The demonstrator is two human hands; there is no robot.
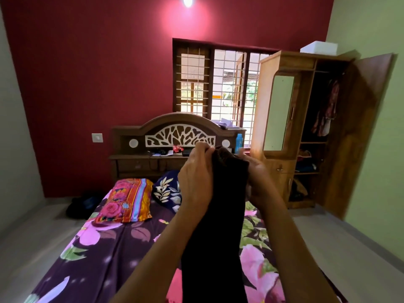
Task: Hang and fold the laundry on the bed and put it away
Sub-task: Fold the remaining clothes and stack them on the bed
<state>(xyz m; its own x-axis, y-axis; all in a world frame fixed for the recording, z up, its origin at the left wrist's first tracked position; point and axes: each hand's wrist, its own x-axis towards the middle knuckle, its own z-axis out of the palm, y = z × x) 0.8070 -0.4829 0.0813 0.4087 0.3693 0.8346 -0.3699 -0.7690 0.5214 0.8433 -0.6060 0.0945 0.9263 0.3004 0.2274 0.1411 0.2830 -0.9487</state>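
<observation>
Long, dark, limp garment (215, 226)

Your left hand (195, 178) pinching top edge of dark garment (215, 226); your right hand (259, 178) gripping same edge from other side. Garment hanging down between your forearms, over floral bed (105, 248). Two pillows (126, 200) lying near headboard (179, 136). Wardrobe (282, 127) standing open at right, clothes hanging inside.
</observation>
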